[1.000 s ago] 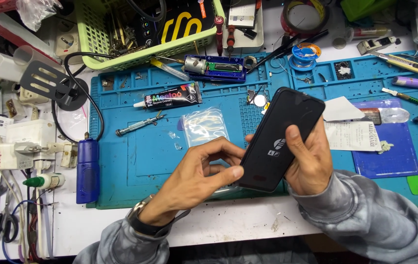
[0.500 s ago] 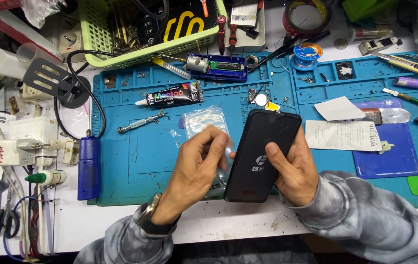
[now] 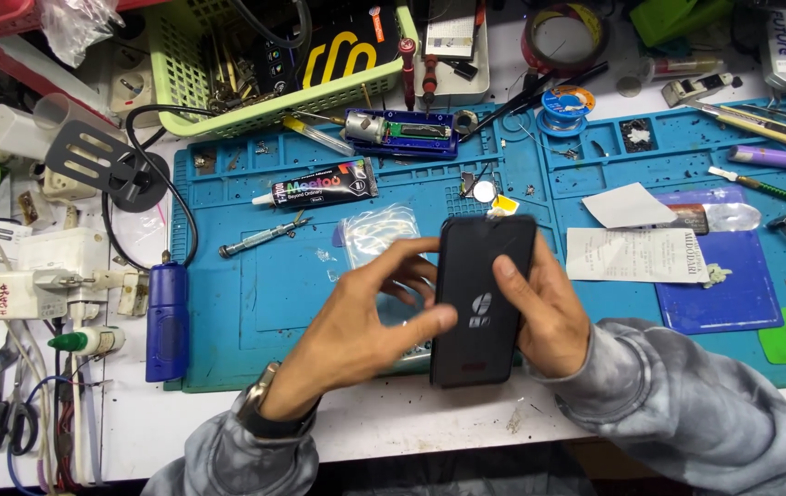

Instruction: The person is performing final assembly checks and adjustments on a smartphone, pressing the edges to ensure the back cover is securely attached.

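Black phone (image 3: 483, 298) back-up over blue work mat (image 3: 255, 303), right hand (image 3: 549, 317) gripping its edge, left hand (image 3: 370, 317) closed on its opposite side, clear plastic bag (image 3: 376, 231) just behind.

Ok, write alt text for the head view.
Two hands, left hand and right hand, hold a black phone back-up over a blue work mat. A black glue tube, green basket and paper slips lie around.

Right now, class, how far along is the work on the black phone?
Done: the black phone looks closed, its back facing up. In hand: the right hand grips its edge while the left hand presses its side. Left: the glue tube and screwdriver lie out on the blue mat.
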